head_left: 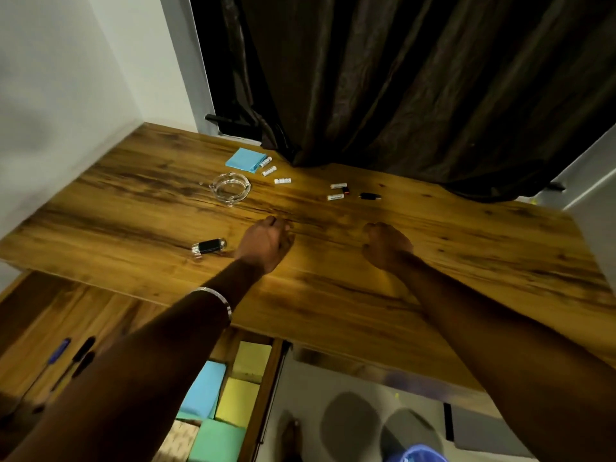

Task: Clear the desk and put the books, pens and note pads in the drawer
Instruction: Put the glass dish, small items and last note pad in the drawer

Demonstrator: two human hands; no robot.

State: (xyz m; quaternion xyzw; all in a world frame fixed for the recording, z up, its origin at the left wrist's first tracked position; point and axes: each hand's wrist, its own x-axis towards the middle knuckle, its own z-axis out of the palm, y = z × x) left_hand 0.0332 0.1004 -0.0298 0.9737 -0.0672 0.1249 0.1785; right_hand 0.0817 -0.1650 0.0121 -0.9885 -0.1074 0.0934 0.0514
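We see our left hand and right hand curled mid-frame; whether they pinch anything stays hidden; lower-left drawer pens blur.

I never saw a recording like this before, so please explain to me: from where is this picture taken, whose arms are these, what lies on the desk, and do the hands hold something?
There is one picture, taken by a camera worn on a person's head, looking down. The two arms are that person's own. The left hand and right hand rest on the wooden desk as loose fists; whether they hold anything small cannot be seen. On the desk lie a blue note pad, a glass ashtray, several small white batteries and a black lighter. Below, the open drawer already contains coloured note pads and pens.
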